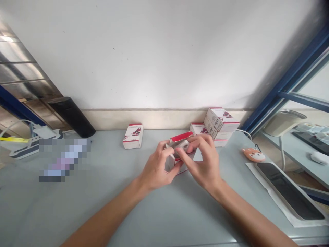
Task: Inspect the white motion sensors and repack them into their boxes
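Note:
Both of my hands meet over the middle of the grey table (108,192), gripping one small white-and-red carton (180,142) whose red flap stands open. My left hand (156,168) clasps the carton's left side with curled fingers. My right hand (203,161) wraps its right side, the fingers pressing at the open end. Part of the carton is hidden behind my fingers. A matching shut carton (133,136) stands alone to the left, near the wall.
A stack of similar cartons (218,125) sits at the back right. Right of my hands lie an orange animal-shaped charm (254,155) and a dark tablet (289,190) on white paper. A black cylinder (72,116) and a power strip (31,144) are at the left.

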Demonstrator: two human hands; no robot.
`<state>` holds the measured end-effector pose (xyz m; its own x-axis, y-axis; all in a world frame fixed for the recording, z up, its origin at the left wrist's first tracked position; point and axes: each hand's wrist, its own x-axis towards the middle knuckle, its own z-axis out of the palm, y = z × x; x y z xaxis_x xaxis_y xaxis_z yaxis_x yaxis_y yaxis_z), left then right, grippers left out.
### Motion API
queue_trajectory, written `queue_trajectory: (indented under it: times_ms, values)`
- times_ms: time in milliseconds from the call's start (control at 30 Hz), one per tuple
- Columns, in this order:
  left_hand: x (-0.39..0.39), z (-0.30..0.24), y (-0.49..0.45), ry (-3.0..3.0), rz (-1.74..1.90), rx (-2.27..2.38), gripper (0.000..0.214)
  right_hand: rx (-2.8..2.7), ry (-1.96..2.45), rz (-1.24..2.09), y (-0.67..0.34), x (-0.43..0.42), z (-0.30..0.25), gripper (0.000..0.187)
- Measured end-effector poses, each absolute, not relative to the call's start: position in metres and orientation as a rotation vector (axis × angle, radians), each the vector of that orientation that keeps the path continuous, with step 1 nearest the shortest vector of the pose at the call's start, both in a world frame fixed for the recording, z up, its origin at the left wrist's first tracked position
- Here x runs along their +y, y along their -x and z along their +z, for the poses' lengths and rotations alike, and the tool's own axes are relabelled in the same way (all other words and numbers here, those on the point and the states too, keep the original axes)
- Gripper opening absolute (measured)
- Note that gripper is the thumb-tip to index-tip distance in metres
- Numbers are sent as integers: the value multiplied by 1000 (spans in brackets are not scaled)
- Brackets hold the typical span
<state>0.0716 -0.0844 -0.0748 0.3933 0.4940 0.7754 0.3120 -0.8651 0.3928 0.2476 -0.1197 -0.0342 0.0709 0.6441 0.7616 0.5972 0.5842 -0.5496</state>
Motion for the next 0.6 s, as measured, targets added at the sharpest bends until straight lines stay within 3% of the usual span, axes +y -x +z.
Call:
queue_trajectory:
  times_ms: [167,333,600]
  values:
    - [-84,-72,-72,-2470,1522,746,46,-1733,1101,-114,-247,-114,-43,9]
    - [-84,-72,-72,-2465,1534,772,48,-1760,1082,-291,-251,-111,-41,7]
    - [-82,-73,-72,-2393,1497,791,49,-1843,1061,-190,-256,-112,-37,10]
